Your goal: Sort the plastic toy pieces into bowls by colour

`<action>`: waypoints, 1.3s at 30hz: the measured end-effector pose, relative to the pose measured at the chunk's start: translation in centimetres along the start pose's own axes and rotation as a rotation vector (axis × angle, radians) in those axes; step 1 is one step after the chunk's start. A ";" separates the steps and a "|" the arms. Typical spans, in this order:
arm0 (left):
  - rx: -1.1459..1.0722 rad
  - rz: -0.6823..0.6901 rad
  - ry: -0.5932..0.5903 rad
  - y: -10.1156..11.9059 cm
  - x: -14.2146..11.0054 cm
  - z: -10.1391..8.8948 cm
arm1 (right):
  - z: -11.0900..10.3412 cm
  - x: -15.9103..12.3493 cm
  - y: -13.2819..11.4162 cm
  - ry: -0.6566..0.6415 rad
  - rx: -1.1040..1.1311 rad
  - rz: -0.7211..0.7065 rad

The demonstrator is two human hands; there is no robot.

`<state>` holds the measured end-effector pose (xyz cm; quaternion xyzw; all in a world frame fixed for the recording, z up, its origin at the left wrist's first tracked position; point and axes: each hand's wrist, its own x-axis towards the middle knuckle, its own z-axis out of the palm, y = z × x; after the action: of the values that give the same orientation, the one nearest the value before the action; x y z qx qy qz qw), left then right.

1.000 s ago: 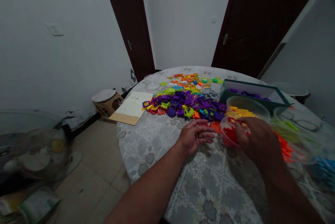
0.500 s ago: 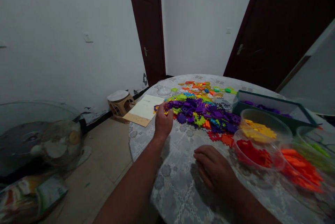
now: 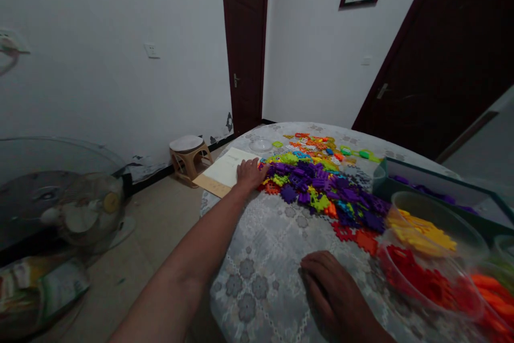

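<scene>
My left hand reaches to the left end of a heap of interlocking plastic pieces, mostly purple with lime, blue and red ones. Its fingers lie outstretched over the right edge of an open notebook, and no piece shows in them. Beside the thumb are small red and yellow pieces. Close to the table's front, my right hand rests on the patterned tablecloth. The fingers there are together and curled, with nothing visible in them; the palm is hidden.
Clear bowls hold yellow pieces, red pieces and orange pieces at the right. Behind them stands a dark green box with purple pieces inside. A clear lid lies beyond the notebook. A stool stands left of the table.
My left hand has gone from a bent-fingered grasp at the heap's edge to lying flatter over the notebook's edge. My right hand stays on the tablecloth. The camera view has shifted left.
</scene>
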<state>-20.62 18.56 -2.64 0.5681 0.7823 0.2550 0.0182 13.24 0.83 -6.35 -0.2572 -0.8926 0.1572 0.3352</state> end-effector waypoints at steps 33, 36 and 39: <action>-0.012 0.115 -0.152 7.5 -10.4 0.0 | 1.4 -0.8 1.7 0.131 -0.271 0.140; -0.095 0.119 -0.145 8.4 -11.4 0.3 | 1.5 -0.8 1.6 0.145 -0.282 0.157; -0.193 0.104 -0.144 9.4 -12.4 0.5 | 1.5 -0.6 1.6 0.141 -0.275 0.186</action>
<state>-7.78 9.72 -2.39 0.6203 0.7203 0.2881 0.1158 13.19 1.59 -8.46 -0.3923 -0.8525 0.0455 0.3425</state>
